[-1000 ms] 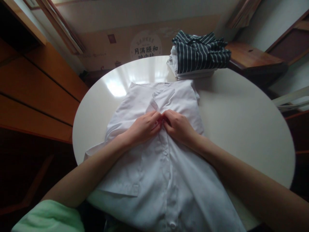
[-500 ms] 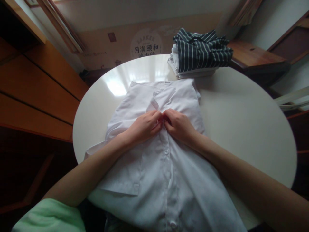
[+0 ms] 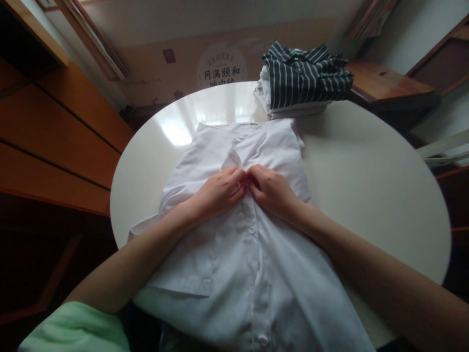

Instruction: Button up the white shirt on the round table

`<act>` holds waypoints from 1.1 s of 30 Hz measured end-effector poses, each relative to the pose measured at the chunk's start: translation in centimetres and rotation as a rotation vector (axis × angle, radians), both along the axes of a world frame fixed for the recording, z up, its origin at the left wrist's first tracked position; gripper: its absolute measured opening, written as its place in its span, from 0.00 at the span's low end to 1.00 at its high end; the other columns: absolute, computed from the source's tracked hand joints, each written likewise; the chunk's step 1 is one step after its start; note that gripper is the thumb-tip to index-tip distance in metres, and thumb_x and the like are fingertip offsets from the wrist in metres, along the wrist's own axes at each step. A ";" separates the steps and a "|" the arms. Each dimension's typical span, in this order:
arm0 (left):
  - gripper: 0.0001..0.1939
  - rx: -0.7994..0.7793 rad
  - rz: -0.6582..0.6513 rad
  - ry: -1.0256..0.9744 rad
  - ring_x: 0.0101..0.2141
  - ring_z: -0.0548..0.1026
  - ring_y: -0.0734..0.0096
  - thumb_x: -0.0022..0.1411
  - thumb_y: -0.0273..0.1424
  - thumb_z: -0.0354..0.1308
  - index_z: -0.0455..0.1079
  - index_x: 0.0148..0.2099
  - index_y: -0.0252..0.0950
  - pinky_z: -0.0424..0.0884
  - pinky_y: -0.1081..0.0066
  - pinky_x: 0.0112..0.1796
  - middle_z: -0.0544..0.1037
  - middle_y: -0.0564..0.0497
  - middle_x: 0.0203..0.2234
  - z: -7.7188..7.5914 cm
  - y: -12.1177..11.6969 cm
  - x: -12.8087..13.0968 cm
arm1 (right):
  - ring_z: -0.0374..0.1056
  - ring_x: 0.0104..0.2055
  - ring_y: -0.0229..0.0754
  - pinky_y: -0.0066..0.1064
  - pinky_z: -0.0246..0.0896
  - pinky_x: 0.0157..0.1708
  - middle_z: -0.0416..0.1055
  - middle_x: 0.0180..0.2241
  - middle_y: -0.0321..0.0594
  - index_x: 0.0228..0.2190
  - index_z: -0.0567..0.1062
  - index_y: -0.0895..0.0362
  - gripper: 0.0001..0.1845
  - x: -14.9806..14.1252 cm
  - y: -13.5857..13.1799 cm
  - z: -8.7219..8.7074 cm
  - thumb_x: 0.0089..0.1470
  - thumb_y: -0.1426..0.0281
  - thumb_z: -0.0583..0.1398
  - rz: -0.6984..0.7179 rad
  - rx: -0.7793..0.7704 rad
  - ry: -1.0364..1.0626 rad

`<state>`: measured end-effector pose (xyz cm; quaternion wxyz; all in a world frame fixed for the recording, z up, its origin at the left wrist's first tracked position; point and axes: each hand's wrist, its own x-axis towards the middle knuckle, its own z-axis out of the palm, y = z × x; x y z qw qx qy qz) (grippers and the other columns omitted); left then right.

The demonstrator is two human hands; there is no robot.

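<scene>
A white button-up garment [image 3: 293, 274], like a shirt or lab coat, lies spread over the table and hangs past its near edge. My left hand [image 3: 223, 188] pinches the front placket from the left. Closed on the same placket from the right is my right hand [image 3: 273, 190], its fingertips meeting the left ones. Whatever sits between the fingertips is hidden. Below the hands a white button [image 3: 252, 231] shows on the placket, and a lower button [image 3: 262, 339] lies close to me. Above them, a flap of the front edge [image 3: 234, 155] stands slightly raised.
The round white table [image 3: 377, 186] carries the garment. At its far right edge sits a folded stack with a black-and-white striped garment [image 3: 304, 80] on top of white cloth. A wooden cabinet [image 3: 54, 112] stands left, a wooden surface [image 3: 392, 83] behind right.
</scene>
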<state>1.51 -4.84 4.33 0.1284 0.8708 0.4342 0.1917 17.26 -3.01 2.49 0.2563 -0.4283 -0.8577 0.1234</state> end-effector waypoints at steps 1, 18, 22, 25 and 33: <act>0.06 0.000 -0.001 0.001 0.30 0.68 0.71 0.58 0.28 0.45 0.60 0.38 0.33 0.66 0.71 0.33 0.67 0.49 0.30 0.0 0.0 0.0 | 0.57 0.27 0.38 0.29 0.48 0.28 0.63 0.25 0.38 0.24 0.62 0.57 0.05 0.0 0.0 0.0 0.48 0.76 0.50 -0.001 -0.001 0.000; 0.06 0.010 -0.003 0.010 0.31 0.68 0.71 0.59 0.28 0.45 0.60 0.38 0.33 0.66 0.70 0.34 0.68 0.49 0.31 -0.2 0.0 -0.2 | 0.56 0.27 0.38 0.29 0.48 0.29 0.62 0.25 0.38 0.24 0.61 0.57 0.05 0.0 0.0 0.2 0.47 0.77 0.50 -0.002 -0.016 -0.010; 0.06 0.012 -0.007 0.005 0.31 0.68 0.71 0.58 0.28 0.45 0.60 0.38 0.34 0.66 0.70 0.34 0.68 0.49 0.31 -0.1 0.0 -0.2 | 0.56 0.27 0.38 0.29 0.47 0.28 0.62 0.25 0.38 0.23 0.61 0.56 0.05 0.0 0.0 0.2 0.47 0.77 0.49 0.001 -0.010 -0.010; 0.06 0.015 -0.010 -0.002 0.31 0.68 0.71 0.59 0.29 0.44 0.60 0.38 0.34 0.66 0.70 0.34 0.68 0.49 0.31 -0.1 0.0 -0.1 | 0.56 0.27 0.38 0.29 0.48 0.28 0.62 0.25 0.38 0.23 0.61 0.56 0.05 -0.1 0.0 0.1 0.47 0.77 0.49 0.000 -0.005 -0.008; 0.06 0.028 -0.013 0.007 0.31 0.68 0.71 0.59 0.28 0.44 0.60 0.37 0.34 0.65 0.71 0.33 0.68 0.49 0.30 -0.3 0.0 -0.2 | 0.56 0.27 0.38 0.29 0.47 0.28 0.62 0.25 0.38 0.24 0.61 0.57 0.04 -0.1 0.0 0.1 0.47 0.76 0.50 -0.004 -0.010 -0.023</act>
